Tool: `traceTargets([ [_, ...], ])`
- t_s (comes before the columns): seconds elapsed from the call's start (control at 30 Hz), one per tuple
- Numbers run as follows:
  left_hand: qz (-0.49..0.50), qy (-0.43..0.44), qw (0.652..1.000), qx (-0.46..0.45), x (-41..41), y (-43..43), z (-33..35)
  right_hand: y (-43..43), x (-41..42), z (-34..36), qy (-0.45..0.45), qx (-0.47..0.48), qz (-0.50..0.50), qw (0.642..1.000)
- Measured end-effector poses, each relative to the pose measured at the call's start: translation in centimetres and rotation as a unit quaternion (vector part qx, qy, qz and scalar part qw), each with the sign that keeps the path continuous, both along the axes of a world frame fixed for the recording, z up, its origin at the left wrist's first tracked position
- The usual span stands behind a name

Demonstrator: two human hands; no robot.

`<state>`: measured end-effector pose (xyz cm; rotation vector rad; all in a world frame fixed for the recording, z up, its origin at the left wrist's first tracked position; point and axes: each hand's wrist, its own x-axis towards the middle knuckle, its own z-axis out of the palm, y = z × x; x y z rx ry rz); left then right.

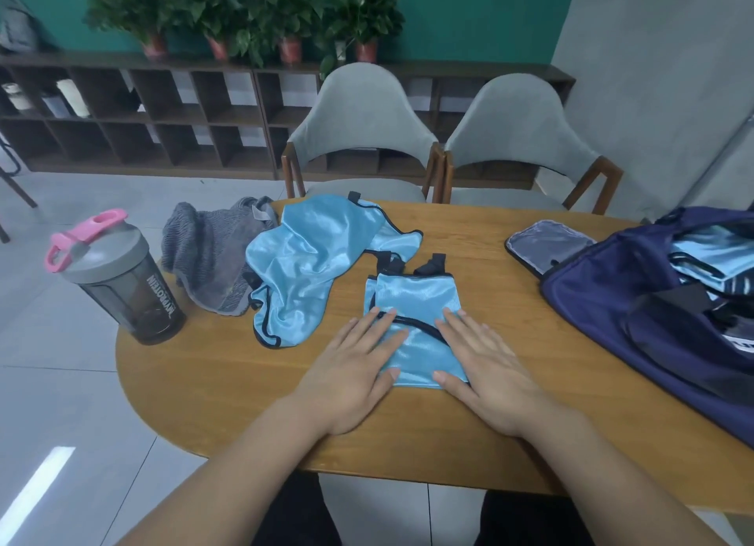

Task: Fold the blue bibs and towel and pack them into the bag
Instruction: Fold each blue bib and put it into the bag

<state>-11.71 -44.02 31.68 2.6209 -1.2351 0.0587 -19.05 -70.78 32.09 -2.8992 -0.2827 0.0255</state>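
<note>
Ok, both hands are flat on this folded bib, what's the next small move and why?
Probably pick up the folded bib and put it in the open bag: it looks folded and smoothed under the left hand and right hand, and other blue bibs already lie inside.

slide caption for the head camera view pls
Left hand and right hand flatten a folded blue bib; an unfolded bib, grey towel and open navy bag wait.
</note>
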Motion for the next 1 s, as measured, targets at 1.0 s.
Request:
traceTargets([
  [1.0,0.083,0.050,0.953,-0.287,-1.1,1.5,0.2,-0.6,-2.3,0.7,-0.165,0.260,-0.074,0.949],
])
